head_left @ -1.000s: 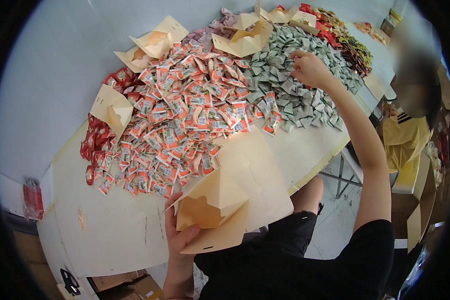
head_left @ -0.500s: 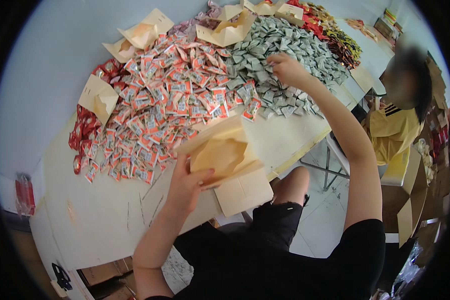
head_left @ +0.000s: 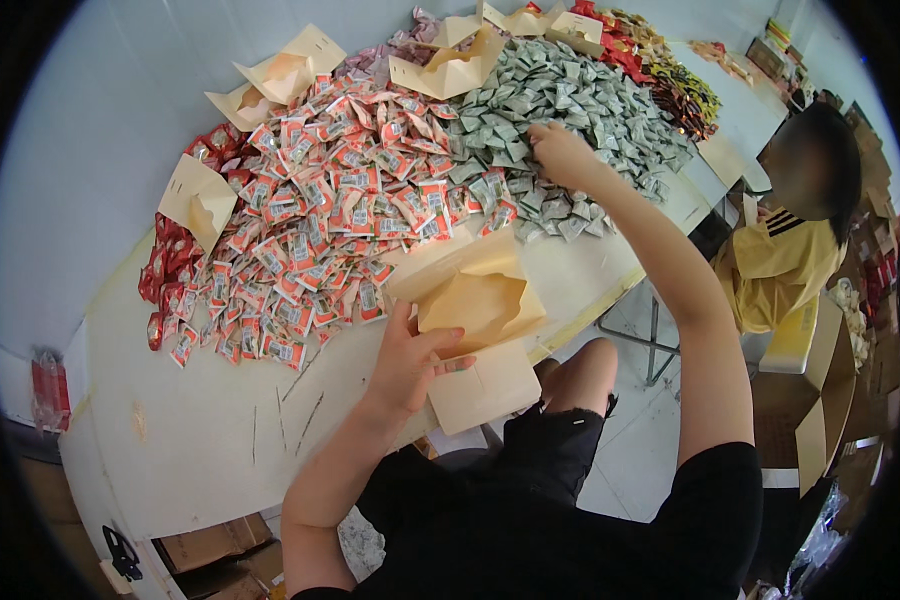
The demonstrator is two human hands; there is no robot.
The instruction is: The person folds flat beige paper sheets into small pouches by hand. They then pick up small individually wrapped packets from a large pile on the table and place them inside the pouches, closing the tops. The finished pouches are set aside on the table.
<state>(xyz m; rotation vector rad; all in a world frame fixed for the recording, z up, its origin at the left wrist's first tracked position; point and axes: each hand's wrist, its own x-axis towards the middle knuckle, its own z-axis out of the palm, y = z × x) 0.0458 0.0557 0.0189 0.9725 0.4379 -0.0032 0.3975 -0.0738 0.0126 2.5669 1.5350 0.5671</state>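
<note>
My left hand (head_left: 407,365) grips the near left side of an open cream paper box (head_left: 475,308), its thumb over the rim. Nothing shows inside the box. Just below it, a cream folded paperboard piece (head_left: 484,388) sticks out past the table edge; I cannot tell whether it belongs to the same box. My right arm reaches forward. At the left side of a heap of small green packets (head_left: 595,100), my right hand (head_left: 562,158) has its fingers curled down together, and what is between them is hidden. A big heap of orange-and-white packets (head_left: 310,215) spreads to the left.
More cream boxes stand around the heaps, among them one at left (head_left: 197,200) and one at the back (head_left: 448,65). Red packets (head_left: 175,255) lie at far left. A person in yellow (head_left: 780,265) sits at right, near an open cardboard carton (head_left: 800,400).
The box in my left hand has moved right and a little away from the heap's near edge. My right hand has dropped slightly nearer, down among the green packets.
</note>
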